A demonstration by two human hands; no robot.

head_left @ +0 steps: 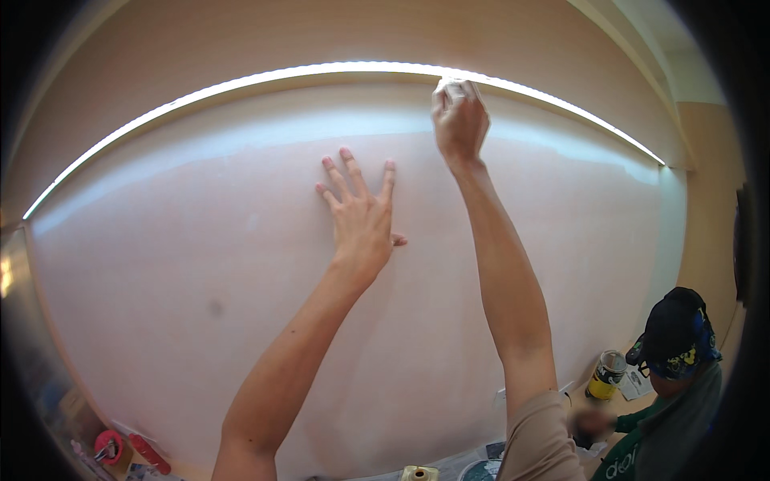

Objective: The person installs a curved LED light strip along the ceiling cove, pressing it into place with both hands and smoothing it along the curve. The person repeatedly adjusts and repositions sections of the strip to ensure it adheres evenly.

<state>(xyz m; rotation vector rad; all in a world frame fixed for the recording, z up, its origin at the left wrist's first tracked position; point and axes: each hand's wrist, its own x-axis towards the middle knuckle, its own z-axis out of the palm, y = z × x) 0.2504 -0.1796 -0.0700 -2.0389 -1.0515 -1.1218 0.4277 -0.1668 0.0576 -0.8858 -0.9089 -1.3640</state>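
Observation:
My left hand point(361, 220) lies against a pale pinkish wall panel point(216, 248), its fingers spread and nothing in it. Higher up, my right hand point(461, 124) is raised to the bright light strip point(297, 73) that runs along the top of the panel. Its fingers are curled closed just at the strip's lower edge. Glare and blur hide what they grip, if anything. A whiter band point(321, 120) crosses the panel below the strip, and its lower edge is uneven.
At the lower right a co-worker in a dark cap point(678, 333) stands close to my right arm. Near them is a yellow-and-black can point(606, 375). A red bottle point(150, 454) and a red round container point(109, 446) stand lower left. A cream-coloured container point(420, 474) shows at the bottom edge.

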